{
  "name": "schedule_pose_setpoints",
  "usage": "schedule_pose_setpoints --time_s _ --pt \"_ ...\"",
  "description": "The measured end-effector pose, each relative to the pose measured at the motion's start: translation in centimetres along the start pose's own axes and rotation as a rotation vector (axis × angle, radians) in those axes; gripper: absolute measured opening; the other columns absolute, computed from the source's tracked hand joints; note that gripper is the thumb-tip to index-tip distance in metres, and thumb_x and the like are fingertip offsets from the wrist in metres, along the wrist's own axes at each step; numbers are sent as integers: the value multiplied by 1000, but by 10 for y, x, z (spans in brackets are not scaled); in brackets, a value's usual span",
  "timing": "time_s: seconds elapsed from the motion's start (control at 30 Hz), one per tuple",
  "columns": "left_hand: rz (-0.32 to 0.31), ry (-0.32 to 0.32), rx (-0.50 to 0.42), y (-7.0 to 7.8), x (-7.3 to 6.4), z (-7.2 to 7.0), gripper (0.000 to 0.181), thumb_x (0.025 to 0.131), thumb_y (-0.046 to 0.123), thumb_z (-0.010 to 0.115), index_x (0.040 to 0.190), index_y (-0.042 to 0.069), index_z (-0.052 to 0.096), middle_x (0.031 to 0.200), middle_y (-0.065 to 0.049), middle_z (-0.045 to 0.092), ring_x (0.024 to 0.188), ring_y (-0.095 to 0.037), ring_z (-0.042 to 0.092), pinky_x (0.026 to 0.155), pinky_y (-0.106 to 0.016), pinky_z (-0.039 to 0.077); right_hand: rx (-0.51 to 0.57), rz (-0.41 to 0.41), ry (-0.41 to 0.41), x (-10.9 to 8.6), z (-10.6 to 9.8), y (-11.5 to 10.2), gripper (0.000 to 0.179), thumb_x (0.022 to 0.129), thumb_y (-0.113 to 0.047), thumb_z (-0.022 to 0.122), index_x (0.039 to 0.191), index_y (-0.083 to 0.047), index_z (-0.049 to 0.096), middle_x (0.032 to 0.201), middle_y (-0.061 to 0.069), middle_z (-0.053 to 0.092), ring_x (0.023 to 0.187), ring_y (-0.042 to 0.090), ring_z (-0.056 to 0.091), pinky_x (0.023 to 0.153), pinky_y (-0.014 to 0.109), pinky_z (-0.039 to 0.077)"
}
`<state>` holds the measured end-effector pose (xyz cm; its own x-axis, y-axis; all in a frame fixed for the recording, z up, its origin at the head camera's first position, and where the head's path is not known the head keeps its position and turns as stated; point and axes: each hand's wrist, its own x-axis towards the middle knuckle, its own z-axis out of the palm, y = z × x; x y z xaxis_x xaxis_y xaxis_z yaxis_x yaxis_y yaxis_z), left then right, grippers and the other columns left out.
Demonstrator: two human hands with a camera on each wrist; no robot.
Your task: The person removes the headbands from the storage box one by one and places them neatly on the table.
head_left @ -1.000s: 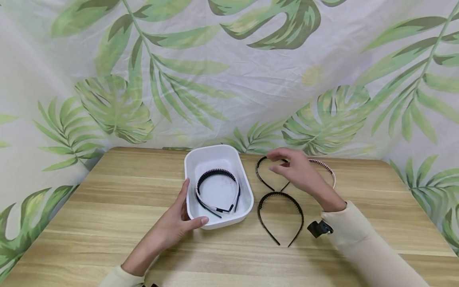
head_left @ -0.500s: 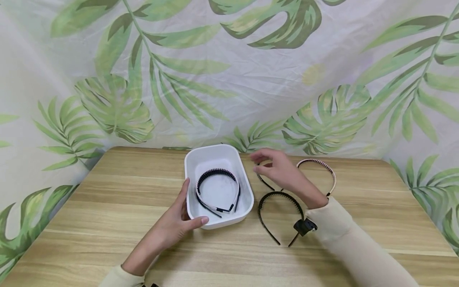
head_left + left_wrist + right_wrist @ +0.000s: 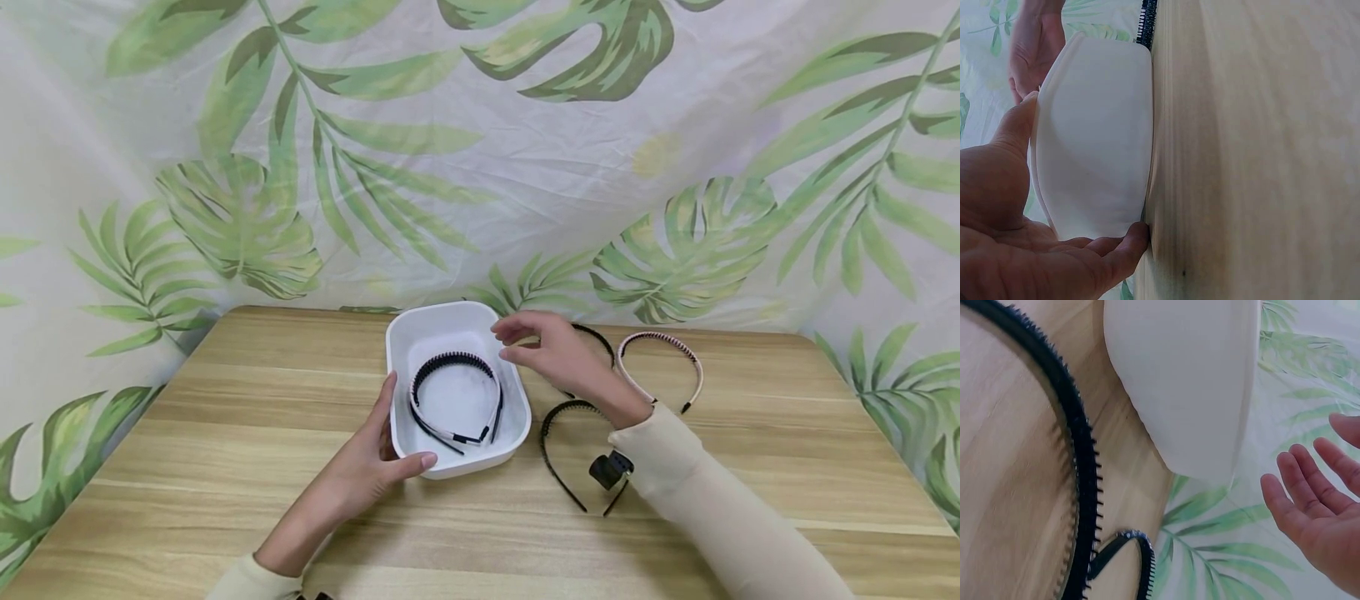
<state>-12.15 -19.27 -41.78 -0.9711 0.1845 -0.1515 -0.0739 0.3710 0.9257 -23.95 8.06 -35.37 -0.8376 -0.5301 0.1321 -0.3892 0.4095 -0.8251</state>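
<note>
A white plastic bin (image 3: 476, 467) stands on the table with a black toothed headband (image 3: 452, 359) and a pale pink one (image 3: 438, 432) nested inside it. My left hand (image 3: 360, 468) grips the near left corner. In the left wrist view its thumb lies at the rim and its fingers (image 3: 1125, 253) curl along the bottom edge of the bin (image 3: 1097, 131). Over the right rim hovers my right hand (image 3: 558, 354), fingers spread loosely, holding nothing. Beneath its forearm lies a black headband (image 3: 553, 467), partly hidden by the sleeve.
Behind the right hand is another black headband (image 3: 597, 338), mostly covered. A pink headband (image 3: 660, 337) lies to its right. The wood table (image 3: 225, 417) ends at a leaf-print cloth (image 3: 525, 167) along the back.
My right hand has moved left from above the rear black headband to the bin's right rim, uncovering the pink headband. The left hand and the bin have stayed in place.
</note>
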Motion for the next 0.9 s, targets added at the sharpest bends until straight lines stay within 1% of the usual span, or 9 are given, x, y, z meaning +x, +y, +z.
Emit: schedule_pose_setpoints --time_s 0.1,0.2,0.33,0.43,0.5,0.73,0.9 --pt "5 -5 -14 -1 1 0 125 91 24 84 168 20 -14 176 -17 8 157 -31 31 111 -22 41 19 -19 -15 5 5 1 32 98 -4 68 130 2 69 126 19 71 119 32 67 101 43 57" --pt "6 -8 -26 -1 1 0 125 91 23 84 168 20 -15 176 -17 8 157 -30 31 111 -21 40 24 -40 -40 11 10 2 32 98 -3 67 129 3 68 127 21 71 120 35 67 99 40 57" --pt "10 -10 -23 -1 0 0 125 91 22 84 168 19 -15 176 -19 9 156 -31 33 113 -26 41 33 -43 -72 18 16 3 33 97 0 66 130 5 67 130 24 69 121 38 67 100 40 57" --pt "19 -14 -24 0 -1 1 125 92 21 83 167 18 -16 175 -21 11 155 -33 35 115 -31 41 37 -32 -89 24 20 5 35 97 1 65 131 6 66 132 25 69 121 36 67 103 41 56" --pt "24 -18 -29 0 -1 1 125 92 21 83 167 17 -17 174 -22 12 154 -34 37 115 -33 41 40 -23 -99 28 23 6 34 97 1 65 131 5 67 132 24 69 122 35 67 104 41 55" --pt "24 -17 -37 -2 1 1 124 92 20 83 168 19 -16 175 -21 14 153 -32 38 109 -20 43 5 -16 -125 40 29 10 35 99 -2 65 133 2 67 131 22 69 123 34 66 107 44 51" --pt "15 -11 -34 -2 1 0 125 91 23 84 168 20 -15 175 -20 14 151 -33 41 108 -21 44 -19 -46 -144 49 34 12 35 98 0 64 132 4 66 128 23 71 121 32 67 109 47 50"
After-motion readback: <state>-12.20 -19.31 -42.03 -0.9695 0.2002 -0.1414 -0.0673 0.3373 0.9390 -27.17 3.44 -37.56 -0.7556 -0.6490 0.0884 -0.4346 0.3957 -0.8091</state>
